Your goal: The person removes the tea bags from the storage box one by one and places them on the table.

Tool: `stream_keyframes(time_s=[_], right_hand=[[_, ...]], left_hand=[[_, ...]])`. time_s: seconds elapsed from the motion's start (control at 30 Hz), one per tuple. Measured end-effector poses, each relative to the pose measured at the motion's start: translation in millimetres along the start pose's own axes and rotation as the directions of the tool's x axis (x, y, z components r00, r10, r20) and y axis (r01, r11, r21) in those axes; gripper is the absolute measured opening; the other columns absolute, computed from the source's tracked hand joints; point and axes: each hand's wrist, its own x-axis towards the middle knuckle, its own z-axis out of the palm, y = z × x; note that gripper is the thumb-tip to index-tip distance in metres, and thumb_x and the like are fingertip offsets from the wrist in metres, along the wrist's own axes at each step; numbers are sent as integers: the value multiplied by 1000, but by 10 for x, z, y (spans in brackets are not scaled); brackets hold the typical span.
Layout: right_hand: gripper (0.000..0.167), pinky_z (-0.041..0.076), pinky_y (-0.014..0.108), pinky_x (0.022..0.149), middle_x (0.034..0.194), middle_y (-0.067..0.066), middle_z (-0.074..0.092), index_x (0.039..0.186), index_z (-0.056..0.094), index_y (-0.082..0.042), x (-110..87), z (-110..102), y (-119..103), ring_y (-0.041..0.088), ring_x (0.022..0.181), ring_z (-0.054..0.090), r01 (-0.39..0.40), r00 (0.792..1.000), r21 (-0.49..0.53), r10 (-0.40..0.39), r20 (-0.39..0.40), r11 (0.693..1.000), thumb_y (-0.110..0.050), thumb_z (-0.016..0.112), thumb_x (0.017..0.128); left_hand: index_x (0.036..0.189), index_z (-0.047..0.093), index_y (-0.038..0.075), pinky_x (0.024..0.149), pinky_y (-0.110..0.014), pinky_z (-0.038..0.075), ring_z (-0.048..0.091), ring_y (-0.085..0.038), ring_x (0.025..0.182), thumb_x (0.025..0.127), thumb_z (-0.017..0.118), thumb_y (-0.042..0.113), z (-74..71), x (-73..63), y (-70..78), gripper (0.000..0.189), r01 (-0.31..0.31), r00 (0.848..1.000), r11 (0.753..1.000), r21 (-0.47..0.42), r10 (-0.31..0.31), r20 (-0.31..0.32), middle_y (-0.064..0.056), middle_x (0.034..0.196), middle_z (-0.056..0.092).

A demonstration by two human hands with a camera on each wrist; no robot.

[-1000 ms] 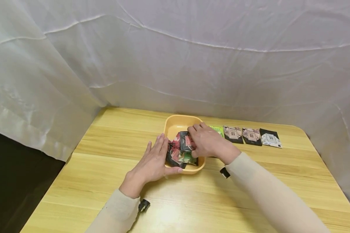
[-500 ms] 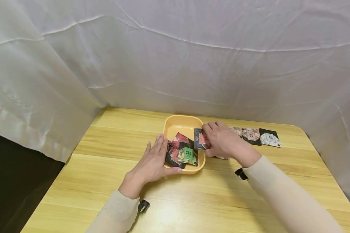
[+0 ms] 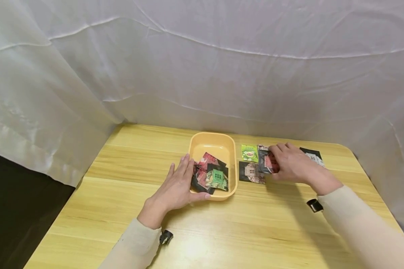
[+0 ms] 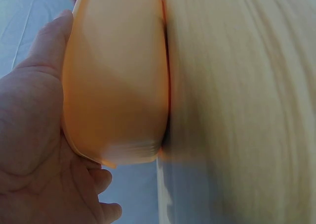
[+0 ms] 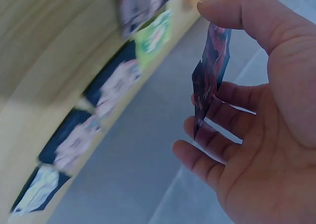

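My left hand (image 3: 175, 186) rests against the left side of a yellow plastic tray (image 3: 236, 164), fingers straight along the rim and thumb over its front corner. Inside the tray lie several tea bag sachets, among them a green-labelled one (image 3: 217, 178) on top of red and black ones. To the right of the tray, my right hand (image 3: 294, 164) pinches a black and red tea bag sachet (image 5: 213, 61) between thumb and fingers. It hangs above the table, overlapping the laid-out sachets in the head view. The right hand hides part of that row.
A bright green sachet (image 3: 249, 153) lies right of the tray, with a dark pink-labelled sachet (image 3: 251, 172) in front of it. At the row's far right is a black and white sachet (image 3: 314, 157). A pale curtain (image 3: 202, 82) hangs behind the wooden table (image 3: 222, 231).
My right hand has lifted the black and red tea bag sachet out of the tray and carried it right, over the row of sachets. The left hand has stayed on the tray.
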Motion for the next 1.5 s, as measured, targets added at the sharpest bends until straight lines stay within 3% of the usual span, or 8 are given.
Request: stream_keyframes(time_s=[0.17, 0.27, 0.4, 0.63, 0.93, 1.5], right_hand=[[85, 50, 65, 96, 126, 26, 62, 141, 51, 7, -93, 98, 174, 50, 116, 56, -38, 997, 13, 37, 65, 999, -36, 87, 77], [84, 47, 70, 104, 125, 27, 62, 138, 52, 8, -122, 181, 249, 53, 118, 56, -36, 996, 27, 34, 85, 999, -32, 89, 74], [86, 30, 75, 118, 130, 31, 60, 139, 51, 8, -141, 294, 309, 59, 126, 52, -39, 993, 63, 32, 109, 997, -28, 90, 71], [96, 41, 75, 110, 144, 37, 53, 149, 46, 8, -142, 430, 338, 63, 130, 49, -102, 979, 92, 84, 184, 990, -31, 90, 73], [94, 35, 76, 115, 148, 38, 49, 147, 47, 9, -128, 505, 342, 67, 137, 40, -88, 980, 84, 71, 184, 993, -31, 88, 72], [100, 31, 80, 113, 158, 37, 40, 157, 43, 2, -107, 483, 308, 68, 144, 32, -141, 965, 69, 122, 231, 988, -34, 88, 75]], left_hand=[[168, 11, -1, 133, -56, 0, -6, -27, 164, 82, 68, 83, -7, -4, 1, 133, 0, 1000, 1000, -8, 0, 2, -15, 177, -9], [168, 11, -1, 133, -56, 1, -6, -27, 164, 82, 68, 83, -8, -6, 0, 133, 0, 1000, 1000, -10, 0, 0, -15, 177, -8], [168, 10, 0, 133, -55, 0, -6, -26, 164, 82, 67, 84, -5, -3, -3, 133, 5, 1000, 1000, -7, -5, 3, -14, 177, -8], [168, 8, 1, 133, -54, 0, -7, -25, 164, 82, 65, 85, 11, 4, -17, 133, 5, 1000, 1000, -1, -5, 8, -16, 178, -7], [169, 8, 2, 133, -53, 0, -8, -24, 164, 82, 65, 85, 11, 10, -19, 133, 8, 1000, 1000, -3, -8, 11, -14, 178, -8], [169, 10, 1, 133, -54, 1, -7, -24, 164, 81, 65, 86, 14, 13, -20, 134, 3, 1000, 1000, -1, -3, 5, -17, 178, -3]])
